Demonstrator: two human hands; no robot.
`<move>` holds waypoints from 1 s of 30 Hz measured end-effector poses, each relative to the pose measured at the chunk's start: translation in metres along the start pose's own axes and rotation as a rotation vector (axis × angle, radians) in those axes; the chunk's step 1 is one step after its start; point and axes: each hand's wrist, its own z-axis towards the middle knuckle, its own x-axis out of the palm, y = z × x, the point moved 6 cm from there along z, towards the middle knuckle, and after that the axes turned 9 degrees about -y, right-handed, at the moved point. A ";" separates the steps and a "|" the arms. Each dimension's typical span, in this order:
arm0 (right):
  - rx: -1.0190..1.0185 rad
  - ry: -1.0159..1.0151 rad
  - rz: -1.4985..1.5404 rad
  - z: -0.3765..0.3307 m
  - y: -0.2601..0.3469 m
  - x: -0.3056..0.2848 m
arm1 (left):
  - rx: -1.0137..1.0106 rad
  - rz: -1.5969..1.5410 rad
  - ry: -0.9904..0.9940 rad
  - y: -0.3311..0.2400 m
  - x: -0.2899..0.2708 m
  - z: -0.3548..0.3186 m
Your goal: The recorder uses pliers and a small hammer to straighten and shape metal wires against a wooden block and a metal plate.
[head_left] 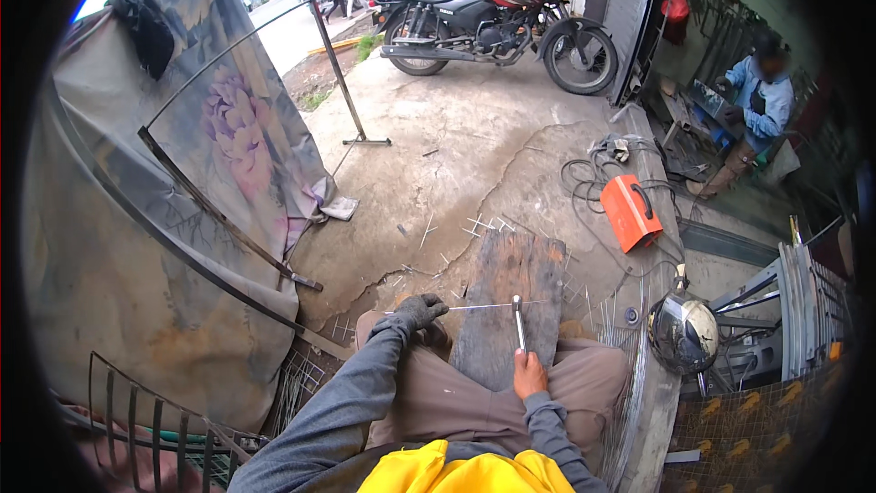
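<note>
My left hand [419, 311], in a dark grey work glove, is closed round the left end of a thin metal rod [480, 307]. The rod stretches to the right across a worn wooden board [513, 260] in front of me. In my bare right hand [529, 375] is the handle of a hammer [519, 323]. Its head is at the rod, over the board; whether it touches the rod I cannot tell. Several short metal rod pieces, some joined crosswise [476, 225], lie on the concrete just beyond the board.
An orange welding machine [631, 212] with coiled cables stands at the right. Nearer are a welding helmet [684, 332], long thin rods [626, 383] and metal frames [787, 310]. A cloth sheet [155, 219] hangs at the left. Farther off are a motorcycle [497, 18] and a seated person [765, 96].
</note>
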 end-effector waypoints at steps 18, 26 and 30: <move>-0.034 -0.050 0.033 0.006 0.013 -0.003 | 0.107 0.132 0.098 -0.007 0.000 -0.007; -0.046 -0.026 0.058 0.004 0.014 -0.007 | -0.003 -0.065 -0.141 -0.003 -0.019 0.001; 0.026 0.012 0.026 0.009 0.007 -0.002 | 0.090 -0.385 -0.332 -0.035 -0.057 0.020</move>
